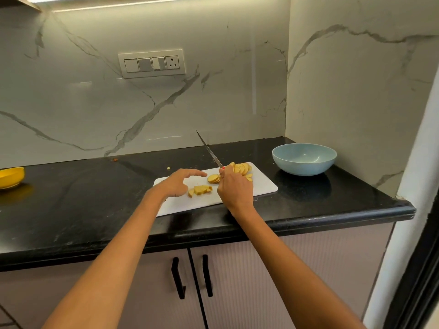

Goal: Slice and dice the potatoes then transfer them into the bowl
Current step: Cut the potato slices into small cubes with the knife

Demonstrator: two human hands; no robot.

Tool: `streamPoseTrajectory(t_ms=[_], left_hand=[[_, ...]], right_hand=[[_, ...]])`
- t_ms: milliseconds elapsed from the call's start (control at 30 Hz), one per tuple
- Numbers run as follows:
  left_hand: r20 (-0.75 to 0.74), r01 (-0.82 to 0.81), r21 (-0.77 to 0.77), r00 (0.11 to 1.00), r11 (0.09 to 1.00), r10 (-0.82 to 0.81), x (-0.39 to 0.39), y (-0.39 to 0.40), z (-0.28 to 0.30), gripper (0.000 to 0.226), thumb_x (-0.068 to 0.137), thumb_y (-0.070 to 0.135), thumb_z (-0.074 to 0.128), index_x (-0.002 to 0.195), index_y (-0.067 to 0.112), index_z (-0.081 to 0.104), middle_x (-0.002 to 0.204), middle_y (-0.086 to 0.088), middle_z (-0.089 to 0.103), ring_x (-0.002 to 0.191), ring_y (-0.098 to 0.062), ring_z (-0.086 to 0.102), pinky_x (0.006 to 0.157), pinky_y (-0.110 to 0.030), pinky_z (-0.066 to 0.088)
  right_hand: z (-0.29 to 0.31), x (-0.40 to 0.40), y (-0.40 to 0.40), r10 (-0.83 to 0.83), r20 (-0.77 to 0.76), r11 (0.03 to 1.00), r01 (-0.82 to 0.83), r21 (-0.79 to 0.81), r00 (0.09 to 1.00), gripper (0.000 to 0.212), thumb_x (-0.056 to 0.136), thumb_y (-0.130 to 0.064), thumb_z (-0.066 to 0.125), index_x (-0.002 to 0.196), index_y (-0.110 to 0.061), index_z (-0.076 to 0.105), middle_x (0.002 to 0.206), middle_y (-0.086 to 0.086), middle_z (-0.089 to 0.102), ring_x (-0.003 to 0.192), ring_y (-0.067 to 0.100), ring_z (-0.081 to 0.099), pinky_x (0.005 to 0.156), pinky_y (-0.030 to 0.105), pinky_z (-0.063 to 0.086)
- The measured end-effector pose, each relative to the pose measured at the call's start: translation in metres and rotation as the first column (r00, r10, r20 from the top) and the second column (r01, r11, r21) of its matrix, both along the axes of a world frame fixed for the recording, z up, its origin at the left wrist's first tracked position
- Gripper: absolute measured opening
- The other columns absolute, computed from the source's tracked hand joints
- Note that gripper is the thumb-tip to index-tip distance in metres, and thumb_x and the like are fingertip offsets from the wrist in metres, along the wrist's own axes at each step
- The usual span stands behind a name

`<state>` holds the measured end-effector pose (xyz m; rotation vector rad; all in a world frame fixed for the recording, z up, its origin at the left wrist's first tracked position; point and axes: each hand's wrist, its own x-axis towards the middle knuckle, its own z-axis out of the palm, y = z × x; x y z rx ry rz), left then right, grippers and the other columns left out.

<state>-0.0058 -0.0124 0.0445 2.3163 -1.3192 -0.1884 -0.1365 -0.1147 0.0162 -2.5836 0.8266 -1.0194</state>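
Note:
A white cutting board [263, 186] lies on the black counter with yellow potato slices in three groups: a fanned pile [242, 168] at the far right, a small stack [213, 178] in the middle, and cut pieces [200, 189] nearer me. My right hand [234, 186] grips the knife [209, 149] by its handle, blade pointing up and away to the left. My left hand [180, 180] hovers over the board's left part, fingers stretched toward the middle stack, holding nothing. The light blue bowl [304, 159] stands to the right of the board and looks empty.
A yellow bowl [10, 176] sits at the counter's far left edge. Marble walls close the back and right side behind the blue bowl. The counter's front edge [237, 230] runs just below the board. Small scraps [168, 167] lie behind the board.

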Motion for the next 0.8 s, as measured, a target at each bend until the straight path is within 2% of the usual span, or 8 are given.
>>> streamPoseTrajectory(t_ms=[133, 233, 400, 533, 600, 700, 800], left_hand=[[0.008, 0.13, 0.257, 0.991, 0.958, -0.137, -0.002, -0.006, 0.007, 0.08, 0.076, -0.022, 0.041, 0.14, 0.026, 0.037, 0.152, 0.0, 0.025, 0.142, -0.021, 0.016, 0.113, -0.041, 0.019], [-0.031, 0.171, 0.317, 0.985, 0.933, -0.17, 0.006, -0.014, 0.006, 0.071, 0.078, -0.016, 0.047, 0.133, 0.028, 0.045, 0.149, 0.001, 0.033, 0.14, -0.02, 0.022, 0.112, -0.043, 0.02], [-0.103, 0.171, 0.216, 0.983, 0.961, -0.152, 0.006, -0.016, 0.005, 0.05, 0.081, -0.009, 0.056, 0.121, 0.02, 0.056, 0.135, -0.001, 0.048, 0.128, -0.021, 0.039, 0.106, -0.037, 0.033], [-0.01, 0.147, 0.167, 0.989, 0.975, -0.148, 0.008, -0.012, -0.002, 0.037, 0.084, 0.0, 0.06, 0.118, 0.015, 0.059, 0.126, -0.003, 0.057, 0.117, -0.023, 0.05, 0.102, -0.033, 0.041], [0.028, 0.11, 0.169, 0.993, 0.98, -0.116, 0.008, -0.01, -0.005, 0.034, 0.086, 0.006, 0.061, 0.118, 0.018, 0.058, 0.124, -0.004, 0.057, 0.113, -0.023, 0.052, 0.098, -0.032, 0.043], [0.068, 0.024, 0.128, 0.997, 0.991, -0.033, 0.001, -0.006, -0.011, 0.037, 0.087, 0.018, 0.062, 0.123, 0.017, 0.055, 0.125, -0.006, 0.055, 0.106, -0.02, 0.052, 0.092, -0.028, 0.041], [0.062, -0.051, 0.029, 0.997, 0.998, 0.049, -0.009, 0.0, -0.019, 0.052, 0.086, 0.028, 0.064, 0.133, 0.013, 0.048, 0.128, -0.007, 0.053, 0.112, -0.022, 0.052, 0.091, -0.026, 0.038]], right_hand=[[0.0, -0.002, -0.001, 0.007, 0.013, 1.0, -0.007, 0.006, 1.0, 0.03, 0.103, -0.029, 0.028, 0.112, -0.01, 0.051, 0.081, 0.004, 0.062, 0.065, 0.014, 0.053, 0.06, 0.027, 0.041], [-0.001, -0.001, -0.001, 0.011, 0.025, 1.0, -0.011, 0.009, 1.0, 0.032, 0.103, -0.03, 0.027, 0.111, -0.01, 0.051, 0.081, 0.004, 0.063, 0.064, 0.013, 0.051, 0.058, 0.026, 0.039], [-0.003, 0.001, -0.002, 0.002, 0.022, 1.0, -0.002, 0.008, 1.0, 0.033, 0.103, -0.031, 0.025, 0.106, -0.011, 0.052, 0.083, 0.006, 0.065, 0.063, 0.014, 0.05, 0.057, 0.026, 0.034], [-0.001, -0.001, 0.0, 0.003, 0.013, 1.0, -0.003, 0.01, 1.0, 0.032, 0.103, -0.03, 0.026, 0.106, -0.011, 0.052, 0.082, 0.005, 0.063, 0.063, 0.013, 0.048, 0.052, 0.024, 0.03], [-0.001, -0.001, 0.0, 0.009, 0.006, 1.0, -0.009, 0.023, 1.0, 0.032, 0.103, -0.03, 0.027, 0.107, -0.011, 0.052, 0.083, 0.005, 0.064, 0.063, 0.012, 0.048, 0.055, 0.024, 0.032], [0.0, -0.002, 0.002, 0.014, -0.022, 0.999, -0.013, 0.029, 1.0, 0.03, 0.103, -0.028, 0.029, 0.11, -0.01, 0.052, 0.085, 0.006, 0.065, 0.066, 0.013, 0.052, 0.057, 0.025, 0.035], [-0.001, -0.01, 0.008, 0.023, -0.104, 0.999, -0.02, 0.032, 0.994, 0.027, 0.102, -0.023, 0.031, 0.112, -0.009, 0.052, 0.091, 0.007, 0.066, 0.077, 0.019, 0.062, 0.06, 0.025, 0.038]])
